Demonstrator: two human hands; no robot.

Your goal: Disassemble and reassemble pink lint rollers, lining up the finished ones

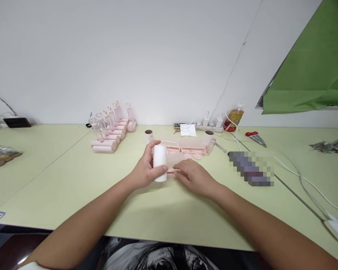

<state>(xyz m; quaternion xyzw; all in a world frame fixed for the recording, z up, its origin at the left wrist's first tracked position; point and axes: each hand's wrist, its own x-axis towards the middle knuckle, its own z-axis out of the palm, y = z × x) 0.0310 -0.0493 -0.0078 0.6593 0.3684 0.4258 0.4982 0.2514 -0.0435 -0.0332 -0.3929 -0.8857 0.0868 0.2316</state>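
My left hand is wrapped round a white paper roll, held upright above the table, with the thumb across its front. Just right of it, my right hand is bent with its fingertips at the right end of an open pink case. That case has a pale, see-through lid tilted up; the roll and fingers partly hide it. Behind my hands lie two more open pink cases with pale lids. Small pink discs lie beside them.
Several pink cases with clear heart-topped handles stand in a row at the left. Brown-cored rolls stand behind. A power strip, drink bottle, red-handled snips, pixelated item and white cables are right.
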